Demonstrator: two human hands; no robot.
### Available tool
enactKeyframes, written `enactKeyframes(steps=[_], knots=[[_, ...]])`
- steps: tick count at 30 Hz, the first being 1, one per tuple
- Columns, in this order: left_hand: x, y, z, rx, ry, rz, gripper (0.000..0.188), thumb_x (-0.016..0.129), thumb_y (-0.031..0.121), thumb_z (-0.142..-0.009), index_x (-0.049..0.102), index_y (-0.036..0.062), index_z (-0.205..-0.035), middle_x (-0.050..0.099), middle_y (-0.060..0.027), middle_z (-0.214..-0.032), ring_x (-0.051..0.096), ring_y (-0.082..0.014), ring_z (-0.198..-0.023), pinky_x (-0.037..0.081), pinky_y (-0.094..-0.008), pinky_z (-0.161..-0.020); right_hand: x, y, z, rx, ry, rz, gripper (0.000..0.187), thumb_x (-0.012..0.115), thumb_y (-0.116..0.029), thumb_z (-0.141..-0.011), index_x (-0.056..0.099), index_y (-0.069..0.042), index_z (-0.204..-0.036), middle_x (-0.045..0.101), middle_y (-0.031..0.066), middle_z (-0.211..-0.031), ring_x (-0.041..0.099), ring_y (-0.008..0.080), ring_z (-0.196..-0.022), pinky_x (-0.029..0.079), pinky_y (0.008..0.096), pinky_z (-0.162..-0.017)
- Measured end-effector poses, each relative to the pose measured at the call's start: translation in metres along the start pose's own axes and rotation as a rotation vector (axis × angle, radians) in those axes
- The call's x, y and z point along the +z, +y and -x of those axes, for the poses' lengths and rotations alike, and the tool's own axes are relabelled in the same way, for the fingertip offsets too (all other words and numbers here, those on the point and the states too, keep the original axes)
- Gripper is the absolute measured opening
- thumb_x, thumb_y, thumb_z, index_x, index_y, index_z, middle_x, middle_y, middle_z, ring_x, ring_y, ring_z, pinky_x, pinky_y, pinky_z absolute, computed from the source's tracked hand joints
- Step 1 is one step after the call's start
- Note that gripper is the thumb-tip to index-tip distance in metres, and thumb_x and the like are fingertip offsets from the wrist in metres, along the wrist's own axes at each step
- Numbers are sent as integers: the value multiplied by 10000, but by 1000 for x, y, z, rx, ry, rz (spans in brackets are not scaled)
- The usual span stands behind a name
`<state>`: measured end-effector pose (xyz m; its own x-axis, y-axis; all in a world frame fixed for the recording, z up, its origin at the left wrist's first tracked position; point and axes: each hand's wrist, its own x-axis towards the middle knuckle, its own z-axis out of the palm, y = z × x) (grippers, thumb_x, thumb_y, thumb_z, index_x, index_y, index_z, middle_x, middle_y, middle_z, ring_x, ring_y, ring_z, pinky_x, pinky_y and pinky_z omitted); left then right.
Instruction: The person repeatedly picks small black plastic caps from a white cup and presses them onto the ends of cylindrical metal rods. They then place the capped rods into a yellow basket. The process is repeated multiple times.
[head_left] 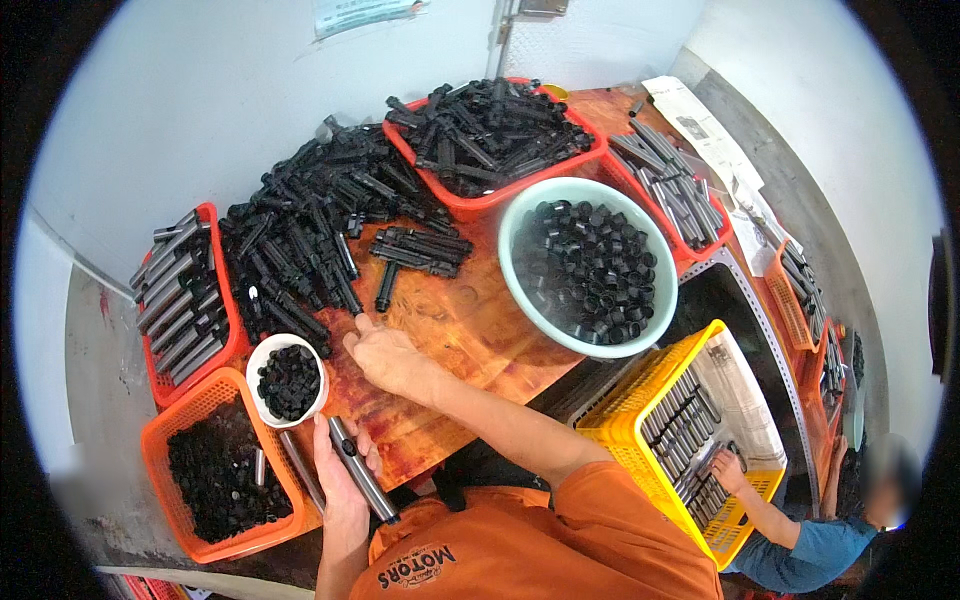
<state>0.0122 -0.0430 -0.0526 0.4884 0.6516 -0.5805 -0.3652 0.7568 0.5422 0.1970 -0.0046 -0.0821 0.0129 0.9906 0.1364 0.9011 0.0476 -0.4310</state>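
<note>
My left hand (340,475), at the near edge of the table, is closed round a shiny metal tube (364,474). The tube tilts, with a dark cutout near its upper end and a black tip at the lower one. Ahead of it, my right hand (388,358) reaches over the wooden table with curled fingers. Its fingertips meet the near end of a long black plastic part (349,290) at the edge of a large heap of such parts (320,205). A white tub (322,393) of small black pieces stands just beyond my left hand.
Black parts fill a red basket (462,207). A pale green basin (513,290) holds black caps. Metal tubes lie in red baskets left (232,300) and right (690,252). An orange basket (160,480) stands near left. Another person's hand (728,471) reaches into a yellow crate (625,425) of tubes.
</note>
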Motion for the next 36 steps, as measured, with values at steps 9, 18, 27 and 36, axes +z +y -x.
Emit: enactKeyframes(steps=[9, 18, 27, 36], knots=[[12, -3, -3, 53, 83, -23, 479, 423, 589, -936, 503, 149, -765, 488, -29, -555, 472, -176, -410, 362, -284, -355, 10, -9, 29, 7, 198, -227, 185, 551, -175, -902, 495, -2, -935, 542, 202, -866, 608, 405, -719, 518, 474, -593], [7, 0, -8, 172, 132, -97, 482, 425, 614, -923, 495, 170, -748, 465, 11, -549, 460, -137, -414, 358, -263, -362, -4, -54, 61, 15, 351, -723, 148, 570, -143, -913, 548, -9, -974, 563, 194, -914, 595, 414, -754, 499, 457, -637], [-3, 3, -14, 305, 56, 68, 310, 477, 413, -981, 502, 111, -913, 560, -19, -861, 590, -151, -751, 513, -292, -644, -14, -75, 82, -83, 368, -672, 144, 576, -105, -885, 565, -33, -1009, 548, 144, -910, 594, 365, -786, 496, 444, -639], [21, -7, -1, 337, 85, 12, 323, 434, 435, -995, 490, 149, -856, 520, 22, -763, 567, -115, -697, 496, -292, -631, -12, -71, 92, -105, 463, -538, 130, 595, -135, -875, 571, -53, -972, 533, 120, -864, 598, 330, -763, 499, 415, -607]])
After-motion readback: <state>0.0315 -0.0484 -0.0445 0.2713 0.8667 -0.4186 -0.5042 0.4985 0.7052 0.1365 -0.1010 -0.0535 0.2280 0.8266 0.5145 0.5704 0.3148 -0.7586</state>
